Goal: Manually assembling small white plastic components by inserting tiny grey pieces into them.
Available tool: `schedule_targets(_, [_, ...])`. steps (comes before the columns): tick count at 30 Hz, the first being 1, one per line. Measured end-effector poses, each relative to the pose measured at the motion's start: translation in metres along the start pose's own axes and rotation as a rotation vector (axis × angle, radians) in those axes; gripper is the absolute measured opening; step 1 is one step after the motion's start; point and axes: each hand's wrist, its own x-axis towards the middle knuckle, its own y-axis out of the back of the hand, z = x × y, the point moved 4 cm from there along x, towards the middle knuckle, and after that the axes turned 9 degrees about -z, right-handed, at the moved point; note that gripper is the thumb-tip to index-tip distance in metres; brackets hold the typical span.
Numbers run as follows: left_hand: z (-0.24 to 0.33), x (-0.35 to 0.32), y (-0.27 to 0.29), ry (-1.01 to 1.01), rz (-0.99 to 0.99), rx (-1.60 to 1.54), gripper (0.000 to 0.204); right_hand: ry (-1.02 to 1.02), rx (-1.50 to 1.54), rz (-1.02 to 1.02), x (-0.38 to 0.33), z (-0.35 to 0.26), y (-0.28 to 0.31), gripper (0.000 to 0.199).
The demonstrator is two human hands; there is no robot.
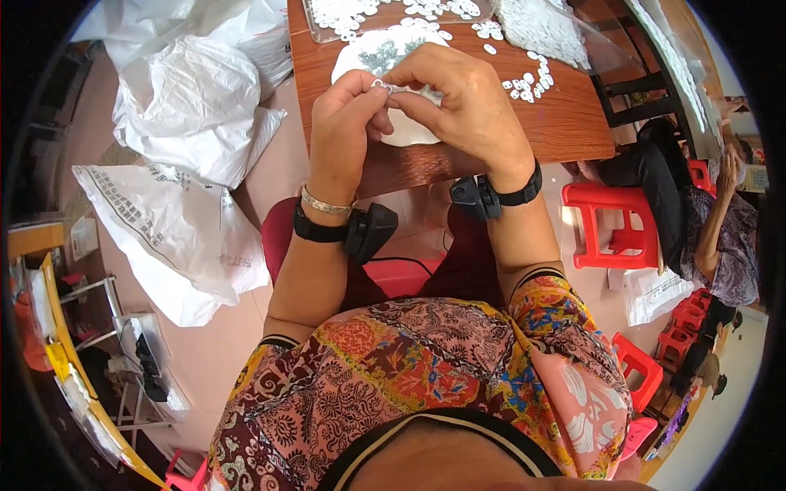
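Both my hands are up over the wooden table (565, 123) edge. My left hand (344, 123) and right hand (467, 102) meet fingertip to fingertip, pinching a small white part (383, 84) between them, just above a white plate (385, 49) with a dark pattern. Loose white pieces (528, 82) lie scattered to the right. White plastic bags (188, 106) are piled on the floor, left.

Wood table (565, 123), white plate (368, 51), small white rings (528, 82)
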Motion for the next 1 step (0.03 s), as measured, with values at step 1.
schedule_targets(1, [-0.0001,-0.0002,0.0021,0.002,-0.004,0.015,0.018,-0.006,0.011,-0.022,0.0006,0.0015,-0.0003,0.013])
